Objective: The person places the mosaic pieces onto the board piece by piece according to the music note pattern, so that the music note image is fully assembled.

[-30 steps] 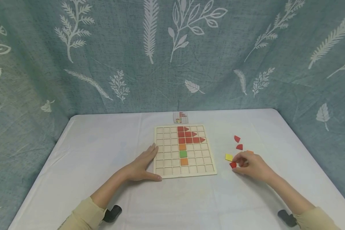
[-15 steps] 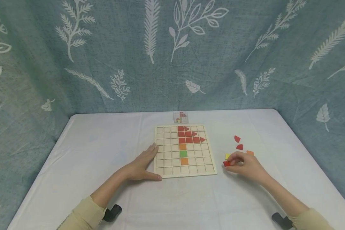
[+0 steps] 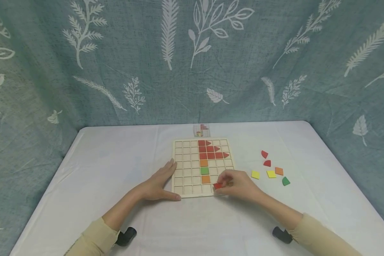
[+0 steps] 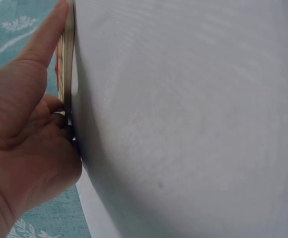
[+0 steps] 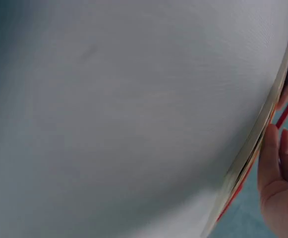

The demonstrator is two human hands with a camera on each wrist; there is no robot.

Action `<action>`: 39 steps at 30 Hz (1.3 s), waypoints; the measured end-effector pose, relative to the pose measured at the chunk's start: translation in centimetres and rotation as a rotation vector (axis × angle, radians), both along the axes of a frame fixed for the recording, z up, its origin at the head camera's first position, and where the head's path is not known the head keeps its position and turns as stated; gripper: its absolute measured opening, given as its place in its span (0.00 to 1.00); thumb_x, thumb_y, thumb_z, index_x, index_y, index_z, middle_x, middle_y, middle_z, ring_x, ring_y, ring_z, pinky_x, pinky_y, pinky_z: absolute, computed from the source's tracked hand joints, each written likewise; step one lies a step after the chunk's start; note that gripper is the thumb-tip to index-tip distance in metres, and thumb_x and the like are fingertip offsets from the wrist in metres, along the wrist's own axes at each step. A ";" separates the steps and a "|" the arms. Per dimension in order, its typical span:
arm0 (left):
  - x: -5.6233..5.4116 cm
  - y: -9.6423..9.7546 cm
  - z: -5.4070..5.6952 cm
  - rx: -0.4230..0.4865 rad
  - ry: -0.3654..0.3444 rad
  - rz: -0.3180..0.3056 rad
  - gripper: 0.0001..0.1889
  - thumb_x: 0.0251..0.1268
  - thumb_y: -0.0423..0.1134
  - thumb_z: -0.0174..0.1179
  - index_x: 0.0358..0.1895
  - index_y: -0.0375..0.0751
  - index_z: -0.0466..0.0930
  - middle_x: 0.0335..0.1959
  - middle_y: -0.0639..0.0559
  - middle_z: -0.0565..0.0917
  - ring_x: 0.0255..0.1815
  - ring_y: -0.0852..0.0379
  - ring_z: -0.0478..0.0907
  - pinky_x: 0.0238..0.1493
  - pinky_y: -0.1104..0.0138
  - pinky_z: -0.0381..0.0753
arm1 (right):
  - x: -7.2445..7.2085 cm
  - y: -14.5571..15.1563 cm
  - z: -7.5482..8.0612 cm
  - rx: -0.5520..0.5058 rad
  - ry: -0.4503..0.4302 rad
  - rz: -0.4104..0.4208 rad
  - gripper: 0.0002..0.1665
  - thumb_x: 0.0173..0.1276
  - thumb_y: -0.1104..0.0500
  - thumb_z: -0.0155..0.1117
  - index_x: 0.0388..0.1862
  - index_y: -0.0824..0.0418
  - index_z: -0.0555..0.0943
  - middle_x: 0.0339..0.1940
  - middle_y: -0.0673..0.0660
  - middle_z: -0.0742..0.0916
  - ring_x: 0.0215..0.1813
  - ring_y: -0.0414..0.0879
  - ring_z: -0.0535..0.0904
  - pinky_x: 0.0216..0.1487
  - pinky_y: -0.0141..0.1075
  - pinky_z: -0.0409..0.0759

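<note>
pinching a red piece [image 3: 217,186], the right hand [image 3: 238,183] has its grip clamped on it over the near right part of the grid board [image 3: 186,171]. the left hand [image 3: 160,182] rests against the board's left edge, grip apart, thumb at the near left corner. a small card [image 3: 201,130] lies beyond the far edge. loose pieces [image 3: 255,175] lie right of the board on the table [image 3: 115,160].

The right hand [image 3: 238,185] hides the lower-right corner of the board [image 3: 187,181] and part of the red piece [image 3: 217,186] (full shape unclear); details on the card [image 3: 201,130] are too small to read.
</note>
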State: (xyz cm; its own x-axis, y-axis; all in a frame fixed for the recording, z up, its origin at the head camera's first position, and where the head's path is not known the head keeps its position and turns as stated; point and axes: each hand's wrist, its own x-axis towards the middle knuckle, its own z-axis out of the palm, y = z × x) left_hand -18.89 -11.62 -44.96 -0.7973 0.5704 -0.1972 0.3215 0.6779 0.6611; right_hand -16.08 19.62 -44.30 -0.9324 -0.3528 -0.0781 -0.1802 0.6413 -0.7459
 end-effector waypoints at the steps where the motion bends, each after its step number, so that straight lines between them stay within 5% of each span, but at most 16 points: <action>1: 0.0 0.0 0.0 0.000 0.000 -0.002 0.63 0.47 0.59 0.73 0.77 0.32 0.41 0.79 0.37 0.39 0.79 0.41 0.36 0.75 0.47 0.42 | -0.1 -0.4 0.0 0.008 0.023 0.028 0.14 0.53 0.51 0.79 0.34 0.50 0.82 0.28 0.43 0.83 0.34 0.41 0.78 0.33 0.32 0.80; 8: -0.1 0.1 0.0 0.002 0.008 -0.012 0.63 0.48 0.58 0.73 0.77 0.31 0.41 0.79 0.37 0.39 0.79 0.41 0.36 0.76 0.47 0.41 | -0.8 -2.3 -0.1 0.072 0.153 0.154 0.12 0.55 0.57 0.77 0.34 0.53 0.81 0.31 0.43 0.83 0.35 0.38 0.77 0.39 0.32 0.81; 33: 0.1 0.1 0.0 -0.008 0.009 0.008 0.63 0.47 0.58 0.74 0.77 0.32 0.41 0.79 0.38 0.38 0.79 0.41 0.36 0.75 0.47 0.42 | -0.9 -2.3 -0.1 0.006 0.239 0.361 0.10 0.64 0.66 0.68 0.41 0.54 0.87 0.39 0.42 0.87 0.44 0.35 0.80 0.49 0.32 0.81; 36: 0.2 0.1 -0.1 -0.005 0.003 0.016 0.63 0.47 0.58 0.73 0.78 0.33 0.41 0.79 0.38 0.38 0.79 0.41 0.36 0.75 0.47 0.42 | -0.8 -2.1 -0.1 -0.031 0.186 0.333 0.10 0.65 0.65 0.67 0.42 0.53 0.88 0.40 0.42 0.88 0.45 0.35 0.81 0.50 0.32 0.81; 39: 0.2 0.1 -0.2 -0.004 0.002 0.015 0.63 0.47 0.58 0.73 0.78 0.33 0.41 0.79 0.38 0.38 0.79 0.41 0.36 0.75 0.47 0.42 | -0.8 -1.4 0.2 -0.084 0.098 0.213 0.09 0.66 0.61 0.68 0.44 0.52 0.88 0.41 0.42 0.88 0.46 0.37 0.81 0.50 0.33 0.82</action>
